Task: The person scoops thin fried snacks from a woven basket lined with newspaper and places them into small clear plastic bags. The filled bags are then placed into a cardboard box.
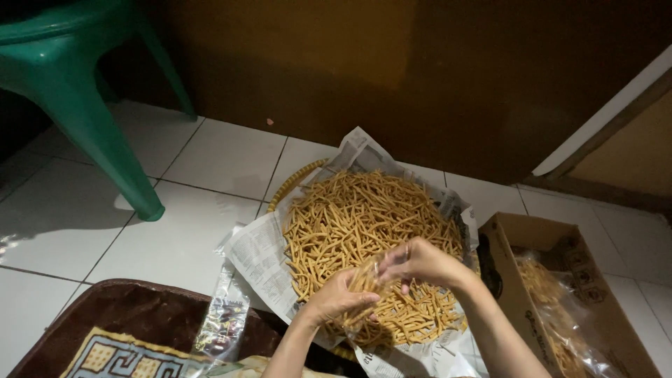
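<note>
I am on a white tiled floor (210,154) in dim light, with a dark brown wall (392,77) ahead. My left hand (337,297) and right hand (420,262) meet over the near side of a round woven tray (294,180). Together they hold a small clear plastic bag (360,301) filled with thin golden fried sticks; my left fingers (360,299) curl round its side, and my right fingers (393,257) pinch its top. Right under my fingers lies the heap of snack sticks (350,217), spread on newspaper (262,255) that lines the tray and hangs past its rim. Just to the left of my left fingers, an empty clear bag (222,322) lies on the floor, next to a brown patterned mat (126,329) at the near edge. To the right of my right fingers stands an open cardboard box (525,231) with filled bags (553,301) of the same sticks inside. Far off to the left, past the tray, stands a green plastic chair (77,91).
</note>
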